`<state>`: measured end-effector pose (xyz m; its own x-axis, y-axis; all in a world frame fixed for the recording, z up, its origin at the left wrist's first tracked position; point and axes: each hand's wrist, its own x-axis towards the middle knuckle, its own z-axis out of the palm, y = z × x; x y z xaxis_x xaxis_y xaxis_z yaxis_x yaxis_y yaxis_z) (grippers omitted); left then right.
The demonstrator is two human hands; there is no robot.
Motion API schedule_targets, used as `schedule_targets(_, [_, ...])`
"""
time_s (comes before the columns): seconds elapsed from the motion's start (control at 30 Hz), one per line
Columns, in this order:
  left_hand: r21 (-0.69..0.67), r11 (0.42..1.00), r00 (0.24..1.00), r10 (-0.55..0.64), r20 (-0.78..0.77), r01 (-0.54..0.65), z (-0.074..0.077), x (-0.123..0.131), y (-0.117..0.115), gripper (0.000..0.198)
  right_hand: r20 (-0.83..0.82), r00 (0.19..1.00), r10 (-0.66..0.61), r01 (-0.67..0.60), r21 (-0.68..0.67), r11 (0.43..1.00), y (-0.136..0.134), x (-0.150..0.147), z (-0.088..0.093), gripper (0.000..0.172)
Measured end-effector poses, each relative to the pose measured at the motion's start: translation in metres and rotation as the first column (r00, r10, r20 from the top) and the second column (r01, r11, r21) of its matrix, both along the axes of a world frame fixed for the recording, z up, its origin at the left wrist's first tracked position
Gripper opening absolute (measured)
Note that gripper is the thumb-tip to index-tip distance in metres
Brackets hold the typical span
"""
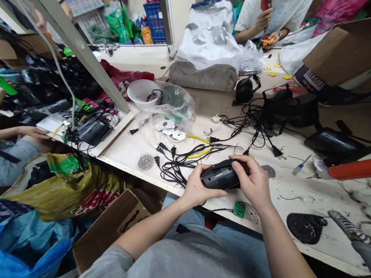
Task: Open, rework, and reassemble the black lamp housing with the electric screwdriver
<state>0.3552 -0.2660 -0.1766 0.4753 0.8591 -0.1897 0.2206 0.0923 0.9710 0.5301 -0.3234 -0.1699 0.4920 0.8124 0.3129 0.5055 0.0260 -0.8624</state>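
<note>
A dark plastic housing (pixel 221 177) is held between my two hands, above the bench's near edge. My left hand (pixel 199 186) grips its left end, thumb along the near side. Around its right end closes my right hand (pixel 252 180), and a flat grey piece (pixel 269 170) sticks out beyond the fingers. Just below the housing lies a small green circuit board (pixel 239 209) with thin wires. Black power cords (pixel 178 166) with plugs lie bundled to the left, beside a round dish of small metal parts (pixel 145 162). What the fingers cover on the housing is hidden.
Right of me are a black round part (pixel 305 227), a soldering iron stand with a coil (pixel 350 227), and a blue screwdriver (pixel 301 165). Black housings (pixel 293 108) with cords stand farther back. A white bowl (pixel 143 93) is at back left. Co-workers sit left and opposite.
</note>
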Motion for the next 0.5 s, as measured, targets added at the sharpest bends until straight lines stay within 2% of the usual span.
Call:
schedule_targets(0.07, [-0.02,0.999,0.999,-0.041,0.018,0.041,-0.001,-0.003,0.003,0.077,-0.136,0.991,0.014,-0.026,-0.09,0.996,0.009,0.007,-0.005,0.035])
schedule_targets(0.17, [-0.026,0.994,0.994,-0.103,0.048,0.104,-0.002,-0.011,0.009,0.075,-0.342,0.935,0.093,-0.162,-0.18,0.97,0.025,0.017,-0.01,0.047])
schedule_targets(0.23, [-0.02,0.993,0.992,-0.113,0.049,0.114,-0.003,-0.017,0.013,0.075,-0.388,0.911,0.14,-0.232,-0.201,0.952,0.033,0.018,-0.011,0.05])
schedule_targets(0.37, [0.005,0.999,0.999,-0.045,0.007,0.045,-0.004,-0.025,0.022,0.077,-0.335,0.928,0.166,-0.228,-0.154,0.961,0.033,0.006,-0.003,0.046])
schedule_targets(0.5, [0.028,0.999,1.0,-0.024,-0.004,0.024,-0.005,-0.029,0.03,0.078,-0.096,0.983,0.158,-0.157,0.02,0.987,0.023,-0.009,0.007,0.028])
